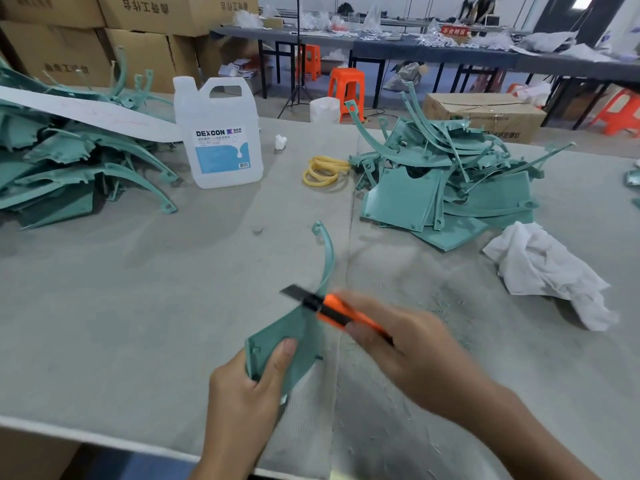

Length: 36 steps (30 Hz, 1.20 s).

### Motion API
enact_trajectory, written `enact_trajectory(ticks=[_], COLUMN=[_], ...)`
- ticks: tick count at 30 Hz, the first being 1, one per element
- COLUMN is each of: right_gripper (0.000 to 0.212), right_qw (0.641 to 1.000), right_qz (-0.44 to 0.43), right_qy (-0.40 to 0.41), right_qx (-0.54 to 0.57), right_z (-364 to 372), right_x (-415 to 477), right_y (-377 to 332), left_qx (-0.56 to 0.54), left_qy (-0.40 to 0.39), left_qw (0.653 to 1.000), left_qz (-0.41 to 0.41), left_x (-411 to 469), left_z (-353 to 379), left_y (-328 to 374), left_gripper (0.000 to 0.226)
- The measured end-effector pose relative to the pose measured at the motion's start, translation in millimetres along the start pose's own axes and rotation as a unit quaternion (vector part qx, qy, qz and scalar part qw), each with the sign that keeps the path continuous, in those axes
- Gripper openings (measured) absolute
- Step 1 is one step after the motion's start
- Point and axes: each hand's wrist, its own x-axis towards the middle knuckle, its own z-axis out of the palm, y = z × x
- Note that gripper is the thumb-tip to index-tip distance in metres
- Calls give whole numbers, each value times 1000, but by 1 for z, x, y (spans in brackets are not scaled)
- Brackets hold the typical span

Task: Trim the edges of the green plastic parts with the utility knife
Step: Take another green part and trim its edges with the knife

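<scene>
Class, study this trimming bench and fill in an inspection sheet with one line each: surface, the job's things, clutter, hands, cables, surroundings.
Surface: grey table, with shavings scattered on its right side.
Job's things: green part held over the table; utility knife with its blade out, at the part's edge; left pile and right pile of green parts.
Clutter: plastic jug, white cloth, yellow bands, crumpled paper.
Hands: left hand grips the green part; right hand grips the utility knife and is motion-blurred.
Cables: nothing seen on the table.
Surroundings: cardboard boxes, orange stools, long tables behind.
</scene>
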Motion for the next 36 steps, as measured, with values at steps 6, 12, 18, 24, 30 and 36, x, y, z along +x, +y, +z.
enact_trajectory(ticks=[6,12,18,24,30,36], right_gripper=[39,31,83,39,47,70], right_qw=[992,980,884,858,828,799], right_qz=[74,195,239,125,70,69], right_qy=[21,8,62,148,126,127], right_qx=[-97,-37,396,476,543,584], right_z=[-12,-7,-15,-42,-67,-66], right_x=[73,128,92,59,50,55], right_y=[69,90,74,62,39,25], left_qx=[8,92,258,398,34,-233], left_qy=[-34,-83,-103,-348,-349,-468], left_qw=[999,988,870,816,934,805], left_qz=[8,94,407,232,-61,-281], left_x=[0,-2,3,9,16,7], left_z=[0,1,-5,-10,-9,15], left_y=[5,3,2,13,15,26], left_gripper=[7,8,40,120,99,50])
